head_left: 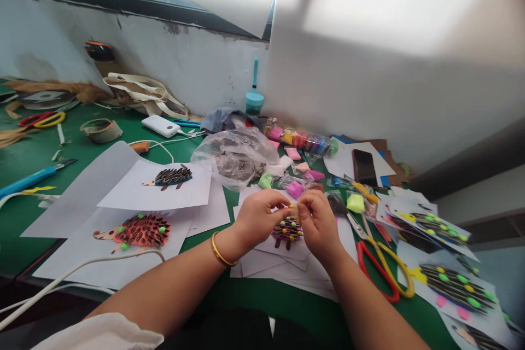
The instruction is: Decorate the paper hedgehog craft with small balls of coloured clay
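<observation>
The left hand and the right hand are over the green tabletop. The fingers of both hands pinch together on one small seed hedgehog, held between the hands above white paper. One gold bangle is on the left wrist. One pair of scissors lies near the right hand. Five more hedgehogs sit on paper, two left and three right. Farther away are one bag of seeds, one black phone and one white power bank.
</observation>
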The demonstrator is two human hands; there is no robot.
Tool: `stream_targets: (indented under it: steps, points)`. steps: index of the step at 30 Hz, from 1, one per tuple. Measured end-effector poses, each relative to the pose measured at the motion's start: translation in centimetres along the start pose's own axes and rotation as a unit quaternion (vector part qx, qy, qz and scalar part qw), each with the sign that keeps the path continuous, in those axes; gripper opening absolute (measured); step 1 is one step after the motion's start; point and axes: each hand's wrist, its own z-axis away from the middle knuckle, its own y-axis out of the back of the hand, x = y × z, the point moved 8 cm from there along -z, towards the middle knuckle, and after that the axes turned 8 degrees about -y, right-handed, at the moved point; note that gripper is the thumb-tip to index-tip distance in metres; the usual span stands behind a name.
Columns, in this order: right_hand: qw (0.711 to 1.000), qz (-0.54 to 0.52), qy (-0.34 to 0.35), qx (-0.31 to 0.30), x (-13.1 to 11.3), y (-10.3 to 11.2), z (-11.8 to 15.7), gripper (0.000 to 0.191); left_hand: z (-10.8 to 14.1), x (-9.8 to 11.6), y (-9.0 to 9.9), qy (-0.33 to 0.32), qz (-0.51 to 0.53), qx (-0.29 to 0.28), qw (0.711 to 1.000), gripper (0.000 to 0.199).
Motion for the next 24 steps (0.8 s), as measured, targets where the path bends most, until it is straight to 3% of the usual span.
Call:
stream_targets:
  steps: [3, 8, 11, 15, 20, 24]
  points:
    - [0.999, -0.023, -0.019, -0.009, 0.2, -0.1, -0.1, 0.015, -0.1, 0.2, 0.3, 0.002, 0.003, 0.001, 1.0, 0.006]
    - [0.995, -0.063, -0.074, 0.006, 1.6, 0.3, -0.2, 0.016, -0.2, 2.8, -0.2, -0.129, -0.122, -0.065, 0.982, 0.026]
    - [0.986, -0.113, -0.125, -0.009, 3.0, 0.0, -0.1, 0.016, -0.2, 3.2, -0.8, -0.161, -0.183, -0.096, 0.965, 0.026]
    - [0.975, -0.159, -0.15, -0.047, 3.5, -0.8, 0.0, 0.02, -0.2, 2.7, -0.3, -0.17, -0.189, -0.059, 0.965, 0.02]
    - [0.973, -0.179, -0.118, -0.081, 2.9, -1.1, 0.2, 0.028, -0.3, 2.5, 1.3, -0.166, -0.203, 0.005, 0.965, 0.021]
    - [0.972, -0.18, -0.102, -0.114, 2.5, -1.8, 0.4, 0.039, -0.3, 3.3, 1.6, -0.174, -0.256, 0.012, 0.951, 0.017]
